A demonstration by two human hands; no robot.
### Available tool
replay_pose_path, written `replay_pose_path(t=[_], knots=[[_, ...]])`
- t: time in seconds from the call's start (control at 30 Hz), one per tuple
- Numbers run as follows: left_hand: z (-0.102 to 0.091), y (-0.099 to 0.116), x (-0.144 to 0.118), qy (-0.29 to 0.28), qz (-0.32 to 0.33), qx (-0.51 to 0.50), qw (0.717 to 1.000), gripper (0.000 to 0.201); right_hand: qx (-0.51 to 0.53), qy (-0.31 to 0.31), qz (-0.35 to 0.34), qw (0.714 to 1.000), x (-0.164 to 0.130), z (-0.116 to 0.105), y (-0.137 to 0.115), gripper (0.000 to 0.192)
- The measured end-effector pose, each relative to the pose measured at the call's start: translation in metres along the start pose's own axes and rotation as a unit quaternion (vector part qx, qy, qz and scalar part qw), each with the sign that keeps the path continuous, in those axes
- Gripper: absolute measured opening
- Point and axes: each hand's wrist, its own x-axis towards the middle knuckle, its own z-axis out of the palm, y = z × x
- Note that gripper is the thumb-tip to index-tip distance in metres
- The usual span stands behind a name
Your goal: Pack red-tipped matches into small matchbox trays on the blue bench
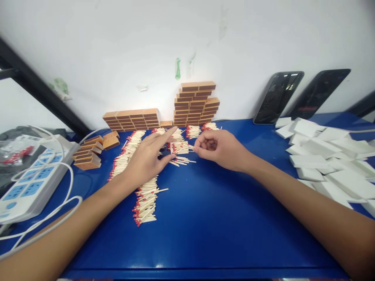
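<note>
Head view, tray [179,147] holding matches [175,146]

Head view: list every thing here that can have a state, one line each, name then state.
left hand: fingers spread, resting on loose matches.
right hand: fingers curled in a pinch at the small tray.
small tray: open, matches inside.
loose matches: lying in rows on the blue table.
brown matchboxes: closed, stacked against the wall.
white trays: heaped loosely.
phones: screens dark, leaning on the wall.
power strip: nothing plugged into its visible sockets.
</note>
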Motion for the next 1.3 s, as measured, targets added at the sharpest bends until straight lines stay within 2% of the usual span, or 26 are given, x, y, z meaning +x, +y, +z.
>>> replay_pose_path(t=[0.3,0.5,0.67,0.83,0.97,1.13,1.3], knots=[[0.001,0.002,-0.001,-0.049,0.023,-0.024,0.998,0.083,-0.080,-0.023,-0.050,0.995,-0.003,-0.004,-0.001,0.011],[0.000,0.003,-0.001,-0.043,0.034,-0.010,0.998,0.084,-0.158,0.001,-0.122,0.980,-0.004,0.000,-0.003,0.010],[0.001,0.005,-0.001,-0.046,0.029,-0.008,0.999,0.078,-0.168,0.013,-0.141,0.976,-0.005,0.002,-0.001,0.009],[0.001,0.005,-0.002,-0.056,0.021,-0.011,0.998,0.073,-0.169,0.001,-0.142,0.975,-0.005,0.003,0.000,0.010],[0.000,0.006,-0.002,-0.059,0.019,-0.011,0.998,0.071,-0.163,0.021,-0.126,0.978,-0.006,0.006,-0.001,0.012],[-0.001,0.012,-0.001,-0.055,0.020,-0.030,0.998,0.082,-0.090,0.048,-0.079,0.992,-0.011,0.016,-0.006,0.012],[0.000,0.012,-0.002,-0.050,-0.008,-0.040,0.998,0.085,-0.038,0.024,-0.042,0.998,-0.015,0.022,-0.009,0.015]])
